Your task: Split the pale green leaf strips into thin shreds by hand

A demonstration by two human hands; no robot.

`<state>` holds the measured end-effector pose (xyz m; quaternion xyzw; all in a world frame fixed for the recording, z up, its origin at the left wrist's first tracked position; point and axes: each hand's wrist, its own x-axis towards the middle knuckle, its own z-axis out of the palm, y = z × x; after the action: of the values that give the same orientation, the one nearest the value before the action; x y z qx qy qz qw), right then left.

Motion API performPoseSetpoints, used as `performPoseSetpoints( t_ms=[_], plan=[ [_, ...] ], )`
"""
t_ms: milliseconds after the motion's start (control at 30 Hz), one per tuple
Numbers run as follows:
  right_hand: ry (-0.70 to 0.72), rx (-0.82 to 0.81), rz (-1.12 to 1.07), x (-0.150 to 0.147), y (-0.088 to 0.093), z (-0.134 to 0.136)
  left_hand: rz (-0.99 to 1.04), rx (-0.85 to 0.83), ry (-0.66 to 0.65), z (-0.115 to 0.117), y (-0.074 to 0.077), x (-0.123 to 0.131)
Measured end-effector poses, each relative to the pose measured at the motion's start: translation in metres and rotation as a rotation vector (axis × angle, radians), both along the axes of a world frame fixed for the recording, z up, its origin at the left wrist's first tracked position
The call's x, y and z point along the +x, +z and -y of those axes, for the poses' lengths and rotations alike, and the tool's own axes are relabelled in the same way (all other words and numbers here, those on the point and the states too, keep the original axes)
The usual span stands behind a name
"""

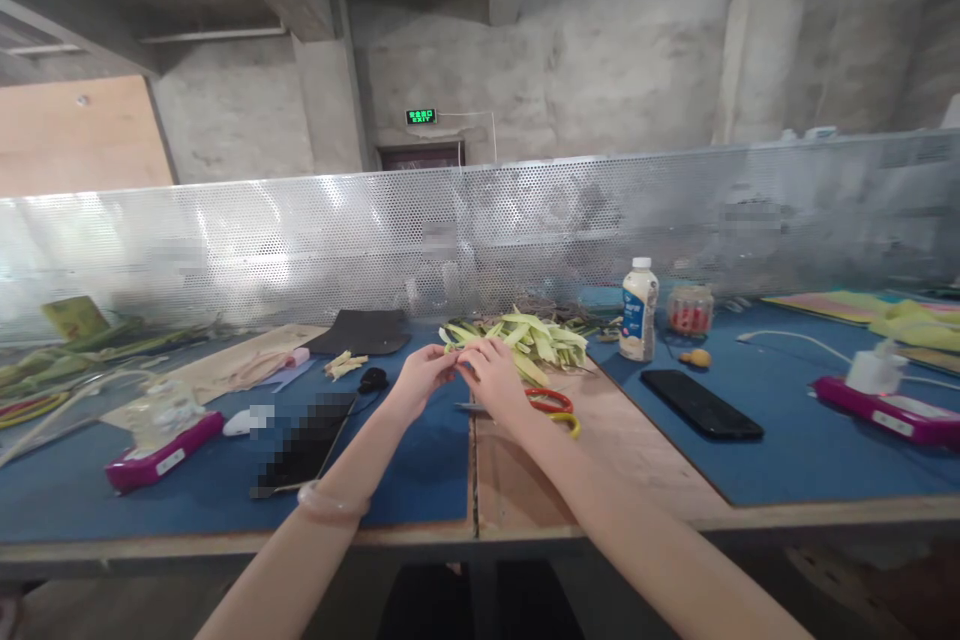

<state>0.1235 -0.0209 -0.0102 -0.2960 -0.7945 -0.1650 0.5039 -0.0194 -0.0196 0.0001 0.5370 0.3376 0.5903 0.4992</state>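
Observation:
My left hand point(424, 378) and my right hand point(491, 372) meet above the middle of the table, fingertips pinched together. Whatever they hold between them is too small or too hidden to make out. Just behind my fingers lies a heap of pale green leaf strips point(544, 338), loosely piled. Scissors with a red and a yellow handle loop point(564, 422) lie partly under my right hand, and the blade tip shows to its left.
To the right stand a white-capped bottle point(638, 310) and a glass jar point(690, 310), with a black phone point(701, 404) in front. Purple power strips point(165, 452) lie at both sides. A dark tablet-like device point(315, 445) sits left of my hands. A perforated metal screen point(337, 230) closes the back.

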Motion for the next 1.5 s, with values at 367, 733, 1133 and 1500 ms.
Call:
performPoseSetpoints(
  t_ms=[367,733,1133,1500],
  plan=[
    [0.052,-0.013,-0.019,0.0004,-0.0017,-0.0057,0.017,-0.041,-0.075,0.0022,0.0026,-0.0002],
    [0.067,-0.041,-0.039,0.0004,-0.0003,-0.0018,0.043,-0.015,0.032,0.0007,0.0006,0.001],
    [0.084,-0.073,-0.116,0.001,-0.0007,-0.0039,-0.016,-0.08,0.001,-0.0015,0.0012,-0.0034],
    [0.1,-0.085,-0.099,0.001,0.0,-0.0024,-0.011,-0.115,-0.039,-0.0022,0.0023,-0.0054]
  ],
)
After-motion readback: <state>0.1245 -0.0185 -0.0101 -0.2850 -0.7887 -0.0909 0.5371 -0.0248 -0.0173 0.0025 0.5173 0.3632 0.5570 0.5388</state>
